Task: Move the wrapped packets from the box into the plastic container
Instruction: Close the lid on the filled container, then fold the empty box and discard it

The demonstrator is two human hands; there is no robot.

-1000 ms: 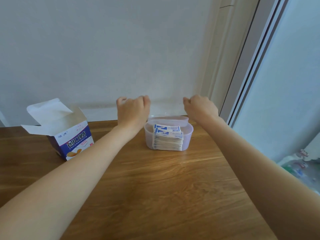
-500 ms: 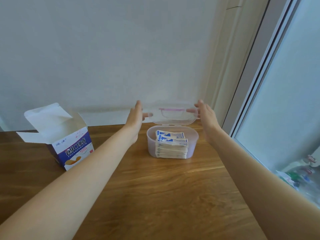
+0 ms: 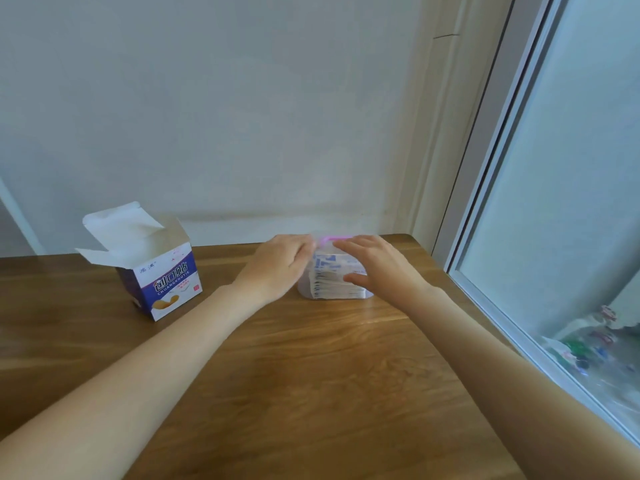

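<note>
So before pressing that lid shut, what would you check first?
1. Packets inside the plastic container: ok, stacked.
2. Lid over the container: ok, though blurred.
3. Lid seated evenly all round: cannot tell.
4. Left hand and right hand on opposite sides of the container: ok.
5. Box out of the way: ok, it stands apart with its flaps open.
6. Box emptied: cannot tell.

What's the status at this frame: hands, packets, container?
Left hand and right hand open, flat against the plastic container. Wrapped packets stacked inside. Box open, standing apart at left. Nothing obstructing.
</note>
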